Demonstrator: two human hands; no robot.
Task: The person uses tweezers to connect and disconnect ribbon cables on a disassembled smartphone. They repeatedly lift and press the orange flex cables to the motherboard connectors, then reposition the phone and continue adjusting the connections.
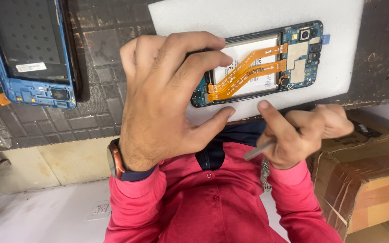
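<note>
An opened phone [293, 54] lies on a white foam pad [194, 15]. Its battery, orange flex cables [248, 69] and blue circuit board are exposed. My left hand [163, 99], with a watch on its wrist, grips the phone's left end, fingers over the far edge and thumb at the near edge. My right hand [302, 132] is closed around a thin grey metal tool [258, 151]. Its index finger rests on the foam just below the phone's near edge. The tool's tip is hidden inside the hand.
A second phone body with a blue frame [28, 54] lies at the top left on the dark tiled mat [100, 67]. A taped cardboard box [365, 180] stands at the lower right. My red shirt fills the bottom middle.
</note>
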